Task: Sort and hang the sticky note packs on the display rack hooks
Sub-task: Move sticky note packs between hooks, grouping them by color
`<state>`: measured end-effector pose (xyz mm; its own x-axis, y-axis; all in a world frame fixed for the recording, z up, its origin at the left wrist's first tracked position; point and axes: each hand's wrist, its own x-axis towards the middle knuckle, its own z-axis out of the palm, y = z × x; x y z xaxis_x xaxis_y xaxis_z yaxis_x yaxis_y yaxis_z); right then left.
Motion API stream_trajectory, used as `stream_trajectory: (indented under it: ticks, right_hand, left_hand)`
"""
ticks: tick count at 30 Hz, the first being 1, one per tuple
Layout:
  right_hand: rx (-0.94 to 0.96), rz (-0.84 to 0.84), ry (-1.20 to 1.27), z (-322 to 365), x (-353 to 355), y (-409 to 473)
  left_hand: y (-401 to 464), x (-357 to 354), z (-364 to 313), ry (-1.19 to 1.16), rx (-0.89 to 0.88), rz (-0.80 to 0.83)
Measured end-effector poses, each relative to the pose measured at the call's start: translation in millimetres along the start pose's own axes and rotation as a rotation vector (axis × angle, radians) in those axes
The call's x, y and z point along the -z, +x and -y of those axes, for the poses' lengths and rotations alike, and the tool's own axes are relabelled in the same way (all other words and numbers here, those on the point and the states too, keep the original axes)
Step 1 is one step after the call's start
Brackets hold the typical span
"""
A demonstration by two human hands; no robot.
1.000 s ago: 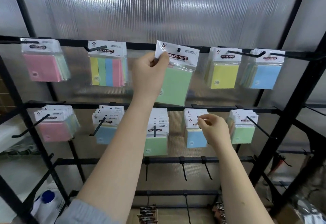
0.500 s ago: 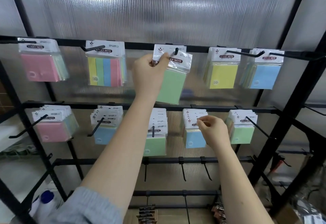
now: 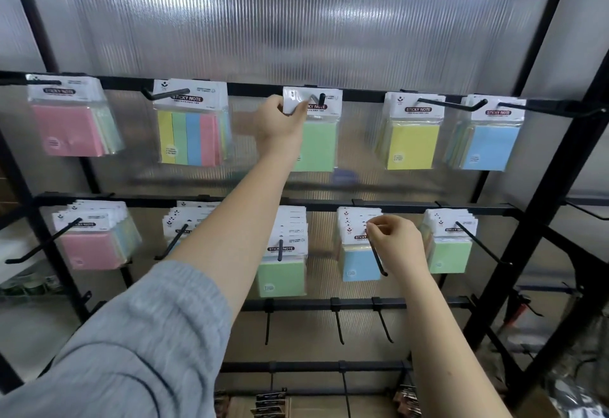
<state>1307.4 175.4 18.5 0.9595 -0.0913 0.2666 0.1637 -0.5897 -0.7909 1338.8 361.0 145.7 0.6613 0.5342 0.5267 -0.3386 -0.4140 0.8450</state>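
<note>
Up on the top rail of the black metal display rack (image 3: 540, 193), the left hand (image 3: 280, 119) pinches the white card header of a clear-wrapped pack of green sticky notes (image 3: 314, 140), thumb and fingers closed on the header's left corner, while the pack hangs on the short black hook (image 3: 321, 99) whose tip pokes out through the header's hole. The pack looks light and fairly stiff through the paper block, but the glossy film sleeve is likely slippery and the thin card around the hole could tear if tugged sideways, so the header corner, close beside the hole, seems the sensible place to hold. Lower down, the right hand (image 3: 395, 241) has its thumb and fingertips drawn together on the white header of the front pack in a bunch of blue sticky note packs (image 3: 359, 254) on a middle-rail hook; it appears to pinch that header, though the exact contact is small and partly hidden. Elsewhere on the top rail hang a pink pack (image 3: 69, 129), a striped multicolour pack (image 3: 189, 137), a yellow pack (image 3: 410, 142) and a light blue pack (image 3: 491, 145), each apart on its own hook, in front of a ribbed translucent back panel (image 3: 296, 22).
</note>
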Motion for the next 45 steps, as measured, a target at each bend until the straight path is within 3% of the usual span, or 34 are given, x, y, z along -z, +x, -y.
stream_trajectory:
  ticks: [10,17,23,32,45]
  right_hand:
    - [-0.108,-0.084,0.1,-16.6,-0.8,4.7]
    - [-0.346,-0.066,0.34,-45.9,-10.5,12.1]
    - [-0.401,0.025,0.403,-56.0,-26.8,13.5]
    - [-0.45,-0.15,0.415,-56.1,-34.9,9.9]
    - [-0.488,0.011,0.483,-53.7,-31.5,1.5]
  left_hand:
    - [-9.6,5.6,9.3,-0.053,0.095,-0.069]
    - [-41.3,27.4,42.0,0.087,0.179,0.1]
    - [-70.6,51.0,66.4,0.101,0.271,0.108]
    - [-93.1,79.0,89.9,0.146,0.338,0.051]
    - [-111.9,89.9,107.2,0.226,0.4,0.088]
